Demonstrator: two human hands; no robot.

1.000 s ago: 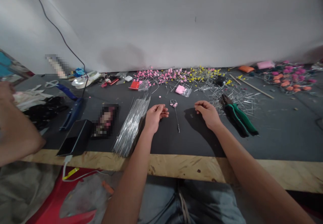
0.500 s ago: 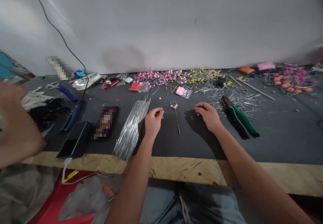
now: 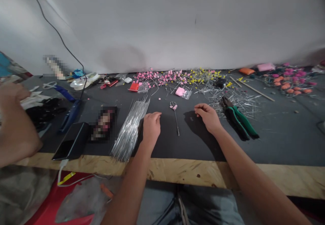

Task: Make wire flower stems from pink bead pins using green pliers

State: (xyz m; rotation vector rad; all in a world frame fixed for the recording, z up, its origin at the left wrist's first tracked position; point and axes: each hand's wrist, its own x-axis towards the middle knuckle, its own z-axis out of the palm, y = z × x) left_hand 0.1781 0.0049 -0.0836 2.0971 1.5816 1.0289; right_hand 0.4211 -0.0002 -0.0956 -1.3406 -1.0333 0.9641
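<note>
A twisted wire stem with a round loop and small pink blossoms (image 3: 173, 106) lies upright in view on the dark table, between my hands and touched by neither. My left hand (image 3: 151, 127) rests beside a bundle of silver wires (image 3: 130, 130), its fingers pressed together; whatever they may hold is too small to make out. On the other side, my right hand (image 3: 208, 117) has its fingertips drawn together, and anything between them is too small to tell. Green-handled pliers (image 3: 240, 121) lie to the right of it, on loose wire pieces (image 3: 243, 103).
Pink and yellow flower stems (image 3: 175, 77) line the back. A pink clay packet (image 3: 180, 91) lies before them. Orange and magenta flowers (image 3: 291, 79) are at back right. A phone (image 3: 69, 142) and blue tool (image 3: 71, 115) lie left, near another person's arm (image 3: 17, 127).
My left hand has turned slightly and moved a little down, with its fingers closer together. My right hand has barely moved. The whole view has shifted slightly.
</note>
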